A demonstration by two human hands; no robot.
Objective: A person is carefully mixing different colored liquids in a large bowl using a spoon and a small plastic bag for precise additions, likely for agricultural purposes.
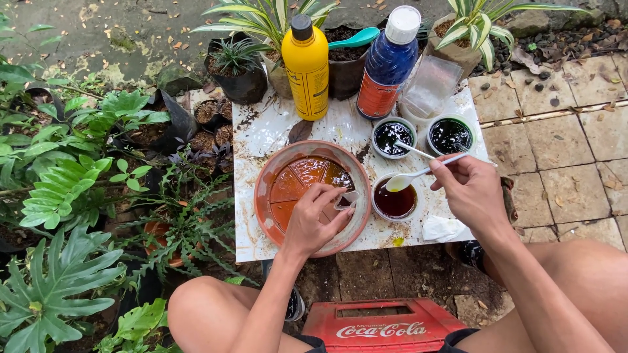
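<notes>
Head view: the person sits at the near edge of a small white table [261, 140] stained with soil and liquid

Left hand [318, 219]: fingers curled and pinching a small clear cup [347, 199], held tilted over the right side of a round terracotta saucer [269, 208]. The saucer holds shallow orange-brown liquid and sits at the middle of the near edge of the table

Right hand [470, 189]: fingers pinched together on the handle of a white plastic spoon [405, 180]. The spoon bowl hangs just above a small white bowl of dark amber liquid [395, 201], which stands touching or just beside the saucer's right rim

Toward the far right corner stand two more white bowls of near-black liquid, the left one [391, 136] and the right one [450, 134]; a second white spoon [413, 151] rests in the left one

Along the far edge stand a yellow bottle [307, 68] with a black cap and a dark blue bottle [389, 65] with a white cap, upright and near each other. A crumpled white tissue [442, 229] lies at the near right corner
</notes>
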